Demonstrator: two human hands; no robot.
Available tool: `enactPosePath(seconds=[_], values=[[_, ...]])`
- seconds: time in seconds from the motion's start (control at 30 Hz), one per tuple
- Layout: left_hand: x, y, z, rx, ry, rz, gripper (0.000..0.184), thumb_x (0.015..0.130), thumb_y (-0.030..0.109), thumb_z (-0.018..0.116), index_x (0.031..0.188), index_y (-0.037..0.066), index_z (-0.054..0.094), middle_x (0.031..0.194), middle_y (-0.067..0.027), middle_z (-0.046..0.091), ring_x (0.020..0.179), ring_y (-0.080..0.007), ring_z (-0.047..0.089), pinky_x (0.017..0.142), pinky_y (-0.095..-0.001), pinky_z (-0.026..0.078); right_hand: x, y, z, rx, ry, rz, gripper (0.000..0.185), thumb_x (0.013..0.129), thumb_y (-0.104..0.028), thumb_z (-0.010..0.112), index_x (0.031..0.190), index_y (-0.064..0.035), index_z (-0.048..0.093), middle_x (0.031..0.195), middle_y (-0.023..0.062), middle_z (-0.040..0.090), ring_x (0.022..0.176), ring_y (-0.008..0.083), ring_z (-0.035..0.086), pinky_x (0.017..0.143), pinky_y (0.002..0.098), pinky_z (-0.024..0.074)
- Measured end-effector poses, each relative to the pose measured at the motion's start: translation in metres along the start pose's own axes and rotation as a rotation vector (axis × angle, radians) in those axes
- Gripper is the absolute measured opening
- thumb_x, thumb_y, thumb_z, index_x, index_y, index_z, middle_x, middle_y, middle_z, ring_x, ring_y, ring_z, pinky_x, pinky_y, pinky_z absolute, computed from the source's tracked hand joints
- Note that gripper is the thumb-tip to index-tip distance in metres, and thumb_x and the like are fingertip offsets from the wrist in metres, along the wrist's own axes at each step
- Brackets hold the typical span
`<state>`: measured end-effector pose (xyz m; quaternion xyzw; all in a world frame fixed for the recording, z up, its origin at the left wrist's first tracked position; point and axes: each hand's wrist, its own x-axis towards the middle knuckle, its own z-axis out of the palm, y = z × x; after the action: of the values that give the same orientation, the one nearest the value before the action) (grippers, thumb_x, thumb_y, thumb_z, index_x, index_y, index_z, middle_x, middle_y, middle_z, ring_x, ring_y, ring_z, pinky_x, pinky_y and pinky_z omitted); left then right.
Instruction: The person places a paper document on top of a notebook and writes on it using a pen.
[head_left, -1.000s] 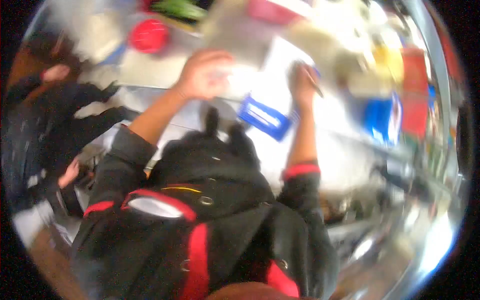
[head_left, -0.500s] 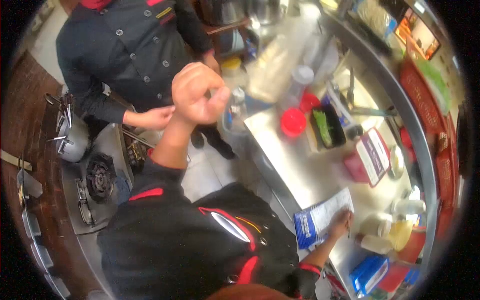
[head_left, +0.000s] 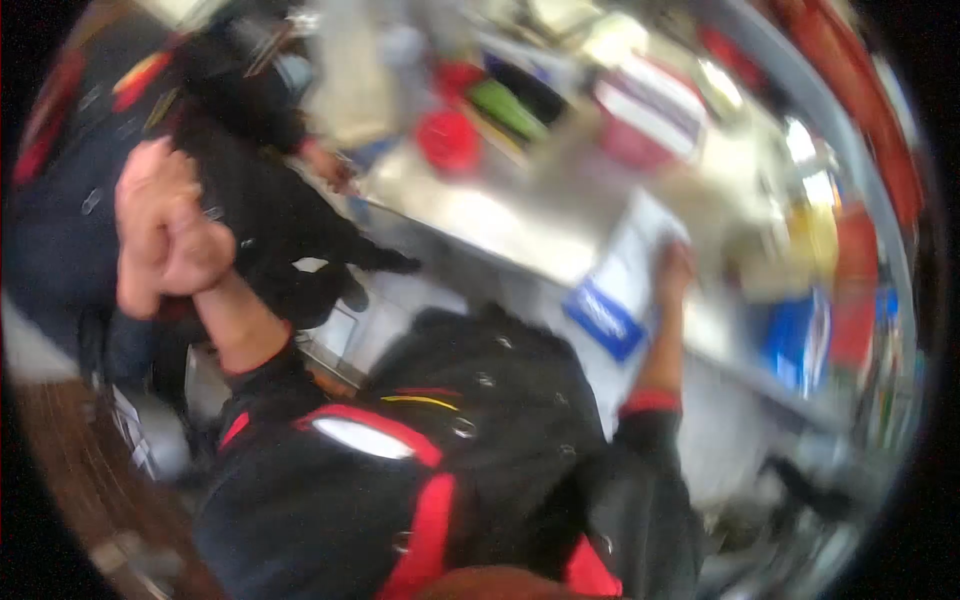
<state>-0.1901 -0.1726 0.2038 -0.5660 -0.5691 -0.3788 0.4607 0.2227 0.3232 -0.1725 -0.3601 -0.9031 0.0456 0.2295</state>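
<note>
My left hand (head_left: 197, 245) is raised at the left with its fingers curled closed, in front of a co-worker's dark jacket. It is blurred, it may overlap the co-worker's hand, and I make out nothing in it. My right hand (head_left: 675, 268) is at the right edge of a flat blue-and-white printed packet (head_left: 606, 315), its fingers closed on it but smeared by motion. The blue end of that packet sticks out past the counter's front edge. Any thin object in the right fingers cannot be made out.
On the steel counter (head_left: 520, 235) are a red lid (head_left: 448, 140), a dark tray with something green (head_left: 507, 108) and a red-and-white tub (head_left: 650, 110). Further right sits a blue-and-white package (head_left: 797, 342). The co-worker (head_left: 245, 120) stands close at the left.
The whole view has swung, shifting the counter up and left. My left hand appears lower and farther left, nearer the co-worker's jacket. My right hand stays at the packet.
</note>
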Motion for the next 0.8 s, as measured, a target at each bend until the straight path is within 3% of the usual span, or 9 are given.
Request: enactPosePath(seconds=[0.13,0.17,0.23,0.3,0.4,0.43,0.6,0.67,0.8], values=[[-0.033,0.074,0.129,-0.44,-0.243,-0.395,0.009,0.089,0.004,0.061,0.089,-0.003,0.067,0.08,-0.0122,0.064,0.072,-0.0221,0.059,0.069,-0.0335,0.049,0.001,-0.004,-0.005,0.104,0.204,-0.037,0.028,0.096,-0.019,0.063,0.12,-0.0062,0.067,0.117,0.0195,0.069,0.108,0.0379,0.064,0.096,0.0471,0.0502],[-0.035,0.099,0.166,-0.381,-0.369,-0.295,0.009,0.085,0.003,0.065,0.092,0.0,0.07,0.083,-0.0121,0.067,0.07,-0.0238,0.062,0.066,-0.035,0.05,0.002,-0.009,-0.011,0.347,0.124,0.179,0.028,0.097,-0.021,0.062,0.12,-0.0059,0.067,0.117,0.0188,0.069,0.108,0.0367,0.064,0.095,0.0445,0.0504],[-0.048,0.151,0.235,-0.568,-0.625,-0.174,0.022,0.081,0.011,0.072,0.102,0.005,0.072,0.097,-0.0124,0.072,0.089,-0.0341,0.068,0.081,-0.0434,0.053,0.011,-0.021,-0.028,0.607,0.057,0.403,0.029,0.098,-0.023,0.06,0.12,-0.0057,0.068,0.118,0.0182,0.069,0.109,0.0354,0.065,0.094,0.0419,0.0505],[-0.094,0.191,0.296,-0.687,-0.935,-0.149,0.034,0.085,0.021,0.07,0.118,0.01,0.07,0.121,-0.0157,0.068,0.117,-0.0369,0.06,0.106,-0.0488,0.043,0.012,-0.028,-0.043,0.5,0.051,0.315,0.033,0.101,-0.027,0.058,0.119,-0.0013,0.068,0.116,0.0154,0.069,0.108,0.0312,0.065,0.093,0.0368,0.0497],[-0.143,0.228,0.383,-0.778,-1.018,-0.031,0.053,0.087,0.026,0.07,0.139,0.016,0.059,0.146,-0.0122,0.054,0.134,-0.0355,0.048,0.112,-0.0504,0.038,0.007,-0.016,-0.031,0.453,0.044,0.221,0.036,0.103,-0.03,0.055,0.12,-0.0017,0.068,0.12,0.0139,0.069,0.111,0.0274,0.065,0.095,0.034,0.0482],[-0.155,0.231,0.41,-0.78,-1.011,0.023,0.058,0.088,0.031,0.068,0.143,0.019,0.055,0.153,-0.0104,0.048,0.14,-0.0341,0.043,0.115,-0.0529,0.034,0.015,-0.03,-0.047,0.712,-0.016,0.45,0.029,0.104,-0.027,0.051,0.113,-0.0084,0.072,0.124,0.0143,0.069,0.118,0.0311,0.063,0.097,0.0392,0.0515],[-0.187,0.233,0.463,-0.639,-1.09,0.164,0.067,0.085,0.033,0.072,0.148,0.022,0.051,0.16,-0.0076,0.04,0.149,-0.0333,0.032,0.117,-0.0556,0.029,0.005,-0.031,-0.052,0.575,0.069,0.313,0.029,0.102,-0.027,0.056,0.112,-0.0051,0.072,0.12,0.012,0.071,0.104,0.0279,0.069,0.093,0.0354,0.0527],[-0.188,0.234,0.466,-0.627,-1.122,0.178,0.07,0.083,0.031,0.075,0.148,0.021,0.051,0.162,-0.0071,0.037,0.151,-0.0348,0.029,0.118,-0.0584,0.027,0.011,-0.042,-0.073,0.963,0.017,0.738,0.034,0.099,-0.028,0.06,0.118,-0.0022,0.072,0.122,0.0109,0.07,0.105,0.0219,0.067,0.095,0.0308,0.0487],[-0.187,0.236,0.466,-0.612,-1.158,0.124,0.074,0.08,0.034,0.078,0.147,0.023,0.051,0.162,-0.0066,0.037,0.151,-0.0341,0.03,0.118,-0.0585,0.028,-0.012,-0.053,-0.085,1.137,0.115,0.785,0.027,0.095,-0.02,0.066,0.115,-0.0029,0.073,0.112,0.0123,0.073,0.098,0.0193,0.068,0.089,0.0302,0.0517]])
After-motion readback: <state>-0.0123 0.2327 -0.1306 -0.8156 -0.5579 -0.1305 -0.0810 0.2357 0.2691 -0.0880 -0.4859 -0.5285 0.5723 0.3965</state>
